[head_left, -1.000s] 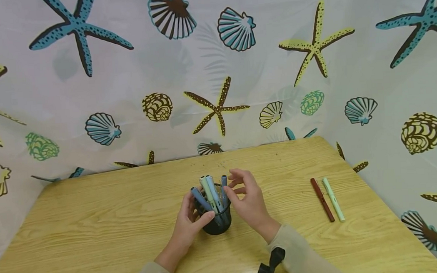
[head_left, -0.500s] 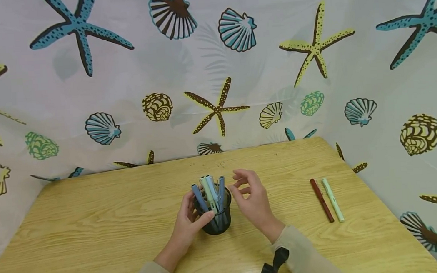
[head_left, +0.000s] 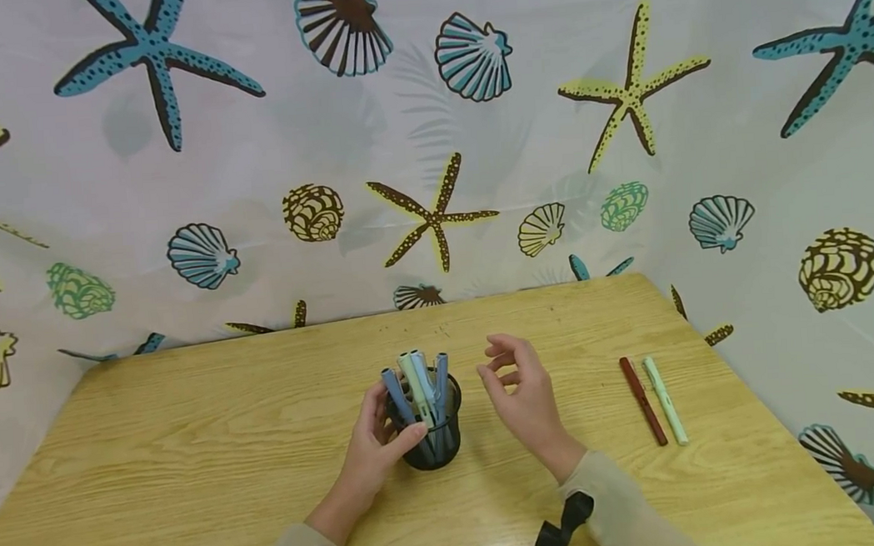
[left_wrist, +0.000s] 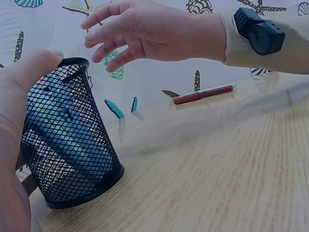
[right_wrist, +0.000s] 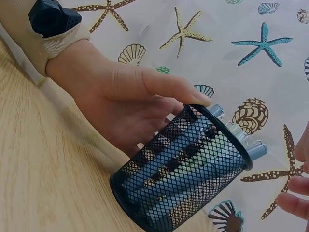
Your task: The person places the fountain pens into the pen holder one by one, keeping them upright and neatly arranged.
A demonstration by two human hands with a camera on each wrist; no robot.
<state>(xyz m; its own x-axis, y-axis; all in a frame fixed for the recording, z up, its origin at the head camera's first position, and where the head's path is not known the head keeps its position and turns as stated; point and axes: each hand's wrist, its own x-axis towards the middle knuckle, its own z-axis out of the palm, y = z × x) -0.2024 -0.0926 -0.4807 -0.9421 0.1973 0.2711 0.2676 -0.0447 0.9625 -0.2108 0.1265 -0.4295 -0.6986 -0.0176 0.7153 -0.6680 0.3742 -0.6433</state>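
Observation:
A black mesh pen cup (head_left: 442, 446) stands on the wooden table, holding several pens. Two dark blue pens lean at its sides, with a pale green pen (head_left: 416, 381) and a light blue pen (head_left: 422, 369) between them. My left hand (head_left: 370, 448) grips the cup from the left, its thumb on the rim in the right wrist view. To the right of the cup, my right hand (head_left: 525, 397) hovers apart from it with loosely bent fingers and nothing in them; the left wrist view shows this hand (left_wrist: 140, 31) empty too.
On the table's right side lie a dark red pen (head_left: 644, 402) and a mint green pen (head_left: 666, 401), side by side. Behind the wooden table (head_left: 213, 420) hangs a white cloth (head_left: 369, 143) printed with starfish and shells.
My right hand has let go of the dark blue pen at the cup's right and drawn away to the right. My left hand stays on the cup.

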